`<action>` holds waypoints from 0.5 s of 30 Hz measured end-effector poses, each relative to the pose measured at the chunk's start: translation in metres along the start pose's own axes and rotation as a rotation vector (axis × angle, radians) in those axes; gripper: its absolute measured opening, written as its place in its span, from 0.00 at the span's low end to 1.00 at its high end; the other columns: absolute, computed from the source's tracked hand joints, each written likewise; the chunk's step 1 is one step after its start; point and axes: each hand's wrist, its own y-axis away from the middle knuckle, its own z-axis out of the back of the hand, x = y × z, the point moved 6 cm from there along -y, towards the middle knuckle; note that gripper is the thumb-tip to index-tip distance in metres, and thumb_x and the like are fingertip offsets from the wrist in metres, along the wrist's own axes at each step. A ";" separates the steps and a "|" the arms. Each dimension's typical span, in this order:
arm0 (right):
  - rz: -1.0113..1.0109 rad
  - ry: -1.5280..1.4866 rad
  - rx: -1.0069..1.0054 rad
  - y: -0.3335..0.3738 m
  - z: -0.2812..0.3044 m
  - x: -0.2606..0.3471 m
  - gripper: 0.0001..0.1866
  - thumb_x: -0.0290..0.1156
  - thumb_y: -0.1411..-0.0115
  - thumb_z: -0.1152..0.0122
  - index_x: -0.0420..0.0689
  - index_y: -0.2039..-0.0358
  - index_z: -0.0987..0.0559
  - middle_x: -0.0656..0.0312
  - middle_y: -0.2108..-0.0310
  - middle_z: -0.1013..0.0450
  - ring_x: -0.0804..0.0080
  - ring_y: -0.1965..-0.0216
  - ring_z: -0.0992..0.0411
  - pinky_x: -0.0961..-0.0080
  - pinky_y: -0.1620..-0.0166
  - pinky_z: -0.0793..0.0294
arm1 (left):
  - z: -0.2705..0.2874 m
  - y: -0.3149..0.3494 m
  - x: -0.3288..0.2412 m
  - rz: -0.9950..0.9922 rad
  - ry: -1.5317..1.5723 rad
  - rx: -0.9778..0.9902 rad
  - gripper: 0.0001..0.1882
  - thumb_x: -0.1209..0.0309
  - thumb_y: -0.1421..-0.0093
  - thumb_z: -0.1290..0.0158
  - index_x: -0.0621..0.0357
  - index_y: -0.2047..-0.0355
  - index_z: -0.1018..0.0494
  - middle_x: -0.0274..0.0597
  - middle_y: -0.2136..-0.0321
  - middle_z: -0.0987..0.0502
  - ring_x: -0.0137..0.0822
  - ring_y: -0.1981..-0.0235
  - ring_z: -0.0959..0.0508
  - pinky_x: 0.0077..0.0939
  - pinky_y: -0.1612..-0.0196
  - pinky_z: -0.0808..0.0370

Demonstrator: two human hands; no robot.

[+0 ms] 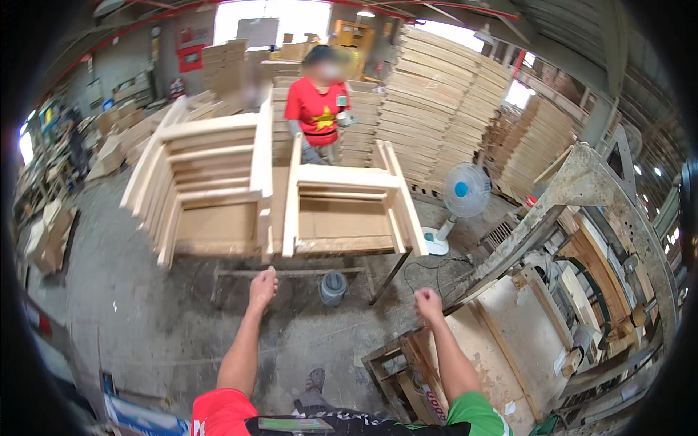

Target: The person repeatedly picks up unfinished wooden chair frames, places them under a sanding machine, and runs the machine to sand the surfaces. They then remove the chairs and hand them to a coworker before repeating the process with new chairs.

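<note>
Both my arms reach forward over the concrete floor. My left hand (263, 288) is closed with its thumb uppermost, just short of the table's near edge, below a stack of pale wooden frames (211, 130). My right hand (427, 305) is curled into a loose fist beside the wooden workbench at my right. Nothing shows in either hand. A smaller stack of wooden frames (342, 176) stands to the right of the first, on the same table. Its legs and slats point toward me.
Across the table stands a person (318, 109) in a red shirt and grey sleeves. A grey bucket (332, 288) sits under the table. A standing fan (465, 190) is to its right. A metal-framed workbench (509, 341) fills the right side. Tall board stacks (440, 102) rise behind.
</note>
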 end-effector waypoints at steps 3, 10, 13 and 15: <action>0.153 0.172 -0.263 -0.074 -0.065 0.085 0.28 0.46 0.38 0.33 0.40 0.45 0.24 0.45 0.52 0.25 0.49 0.51 0.26 0.57 0.48 0.25 | 0.037 -0.077 -0.051 -0.111 -0.372 -0.079 0.25 0.50 0.31 0.47 0.63 0.55 0.20 0.38 0.70 0.19 0.31 0.71 0.21 0.31 0.64 0.24; -0.059 0.475 0.044 -0.187 -0.103 0.096 0.31 0.50 0.42 0.32 0.40 0.46 0.21 0.43 0.50 0.21 0.43 0.48 0.23 0.51 0.45 0.24 | -0.014 -0.157 -0.055 -0.033 -0.417 0.069 0.19 0.58 0.35 0.40 0.64 0.59 0.23 0.49 0.70 0.20 0.35 0.75 0.19 0.34 0.72 0.21; -0.021 0.419 0.025 -0.207 -0.091 0.081 0.24 0.44 0.43 0.31 0.38 0.53 0.17 0.49 0.64 0.17 0.54 0.65 0.18 0.58 0.59 0.20 | -0.038 -0.163 -0.052 0.190 -0.093 0.183 0.15 0.62 0.36 0.39 0.63 0.62 0.25 0.45 0.74 0.22 0.33 0.81 0.22 0.31 0.82 0.25; -0.137 0.308 0.116 -0.209 -0.090 0.075 0.22 0.42 0.43 0.30 0.39 0.55 0.16 0.51 0.68 0.17 0.59 0.70 0.19 0.61 0.63 0.20 | -0.046 -0.161 -0.053 0.195 -0.043 0.167 0.12 0.66 0.36 0.40 0.64 0.65 0.26 0.38 0.81 0.27 0.30 0.85 0.26 0.27 0.84 0.26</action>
